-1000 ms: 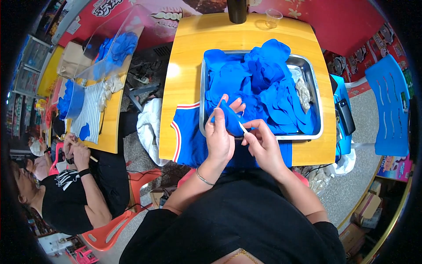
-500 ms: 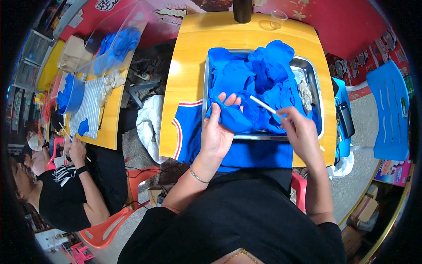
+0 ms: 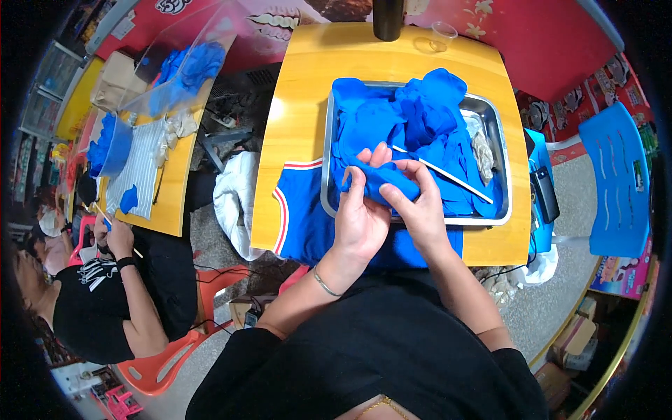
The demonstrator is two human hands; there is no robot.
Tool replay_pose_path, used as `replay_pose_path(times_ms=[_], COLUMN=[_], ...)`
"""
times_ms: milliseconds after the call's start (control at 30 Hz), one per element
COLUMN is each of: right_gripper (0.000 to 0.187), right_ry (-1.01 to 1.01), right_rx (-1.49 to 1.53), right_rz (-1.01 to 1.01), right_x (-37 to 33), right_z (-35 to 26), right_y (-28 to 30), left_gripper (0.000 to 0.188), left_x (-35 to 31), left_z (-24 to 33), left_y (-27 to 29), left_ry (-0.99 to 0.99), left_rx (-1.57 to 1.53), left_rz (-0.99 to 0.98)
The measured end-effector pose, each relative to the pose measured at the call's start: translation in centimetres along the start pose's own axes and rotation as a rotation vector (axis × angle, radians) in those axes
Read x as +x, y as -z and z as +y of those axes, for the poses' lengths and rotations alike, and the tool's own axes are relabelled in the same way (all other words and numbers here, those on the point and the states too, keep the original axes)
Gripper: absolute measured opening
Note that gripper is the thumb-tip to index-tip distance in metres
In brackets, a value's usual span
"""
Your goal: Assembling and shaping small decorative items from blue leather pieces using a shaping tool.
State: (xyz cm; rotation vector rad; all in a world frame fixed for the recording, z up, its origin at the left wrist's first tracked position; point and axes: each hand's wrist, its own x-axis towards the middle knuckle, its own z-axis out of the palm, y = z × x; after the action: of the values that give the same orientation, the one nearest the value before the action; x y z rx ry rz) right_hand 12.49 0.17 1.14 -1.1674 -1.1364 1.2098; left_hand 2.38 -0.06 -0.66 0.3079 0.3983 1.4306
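A soft blue fabric-like piece is held between my two hands above the near edge of a metal tray. My left hand cradles it from the left, palm up, with fingers curled behind it. My right hand pinches its right side between thumb and fingers. The metal tray holds a heap of similar blue pieces with rounded edges. A thin white stick slants across the heap just beyond my right fingers. At the tray's right side lies a crumpled greyish clear bundle.
Beneath the tray's near edge, a blue garment with red-white trim covers the yellow table. A dark cylinder and clear cup stand at the back. A co-worker sits left; a blue chair stands right.
My right hand has moved left and onto the blue piece. The white stick it held has left its raised pinch and now lies across the heap.
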Motion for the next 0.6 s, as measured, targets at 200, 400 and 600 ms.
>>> replay_pose_path(times_ms=[200,400,600], right_gripper=[0.023,0.026,0.021], right_ry=[0.018,0.230,0.136], right_rx=[-0.021,-0.338,-0.490], right_rz=[0.024,-0.052,-0.160], right_x=[-0.2,1.1,1.8], right_z=[0.4,-1.6,-5.3], right_y=[0.3,1.7,2.7], left_gripper=[0.040,0.032,0.030], left_x=[-0.5,-1.1,-1.9], left_z=[-0.4,-0.8,-1.0], left_y=[-0.2,0.6,0.4], left_ry=[0.040,0.102,0.231], left_rx=[-0.034,-0.102,-0.188], left_rz=[0.041,-0.004,0.014])
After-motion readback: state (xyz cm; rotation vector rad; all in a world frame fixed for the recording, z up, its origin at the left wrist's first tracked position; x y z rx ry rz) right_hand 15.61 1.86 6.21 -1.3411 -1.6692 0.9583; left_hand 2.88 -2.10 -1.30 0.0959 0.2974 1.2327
